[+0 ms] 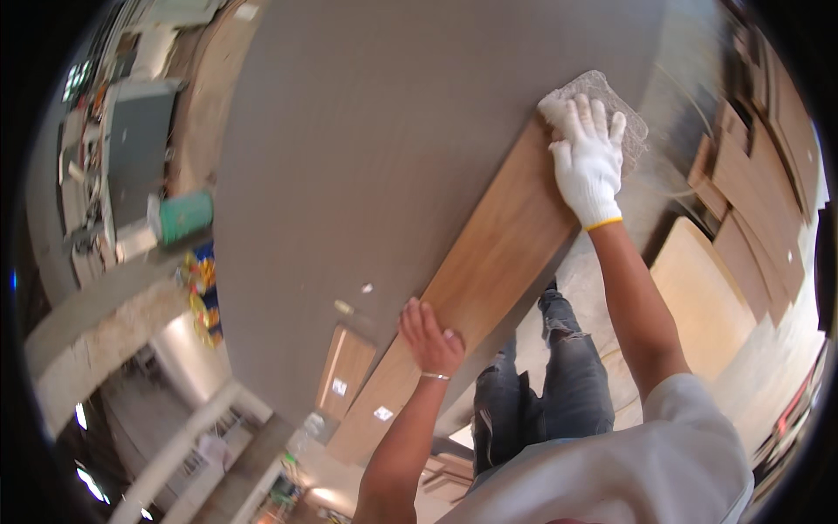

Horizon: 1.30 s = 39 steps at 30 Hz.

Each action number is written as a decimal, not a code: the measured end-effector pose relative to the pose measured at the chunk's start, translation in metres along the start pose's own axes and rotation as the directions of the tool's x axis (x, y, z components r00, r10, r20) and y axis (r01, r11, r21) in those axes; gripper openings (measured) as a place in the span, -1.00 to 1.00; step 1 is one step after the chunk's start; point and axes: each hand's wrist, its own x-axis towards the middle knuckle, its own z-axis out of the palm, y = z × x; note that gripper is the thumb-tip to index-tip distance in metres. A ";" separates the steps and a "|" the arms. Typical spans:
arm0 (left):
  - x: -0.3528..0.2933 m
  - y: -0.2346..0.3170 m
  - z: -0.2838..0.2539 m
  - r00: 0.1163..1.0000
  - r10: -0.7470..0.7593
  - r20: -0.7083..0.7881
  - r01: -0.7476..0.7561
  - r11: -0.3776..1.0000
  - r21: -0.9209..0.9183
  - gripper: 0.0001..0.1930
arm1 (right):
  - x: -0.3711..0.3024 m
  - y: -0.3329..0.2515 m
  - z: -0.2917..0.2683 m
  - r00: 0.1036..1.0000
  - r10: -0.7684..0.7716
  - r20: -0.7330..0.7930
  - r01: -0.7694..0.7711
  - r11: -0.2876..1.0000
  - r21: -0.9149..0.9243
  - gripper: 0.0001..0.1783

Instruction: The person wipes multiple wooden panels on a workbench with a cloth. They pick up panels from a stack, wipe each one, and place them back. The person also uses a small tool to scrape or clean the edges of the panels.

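A long brown wood-grain board [493, 253] lies slantwise on a large grey tabletop [349, 148]. My right hand [591, 162], in a white knitted glove with a yellow cuff, is flat with fingers spread. It presses a pale, mesh-like cloth [628, 131] against the board's far end. My bare left hand [432, 339], with a bracelet at the wrist, rests across the board nearer to me. Its fingers reach the board's left edge and its thumb stands apart. Beside it lies a small wood-grain panel [346, 371] with a white label. Another white label [382, 413] sits on the long board.
Several wooden panels [755, 192] and a pale board [698, 271] lean at the right. A green container [186, 217] and colourful packets [204, 293] are left of the table. Small scraps [344, 306] lie on the tabletop. My legs [546, 384] are close to its near edge.
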 end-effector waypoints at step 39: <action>-0.018 -0.010 0.006 0.998 -0.019 0.056 0.021 0.999 -0.030 -0.44 | -0.041 0.091 -0.042 0.718 0.585 0.378 -0.596 0.236 0.768 -0.66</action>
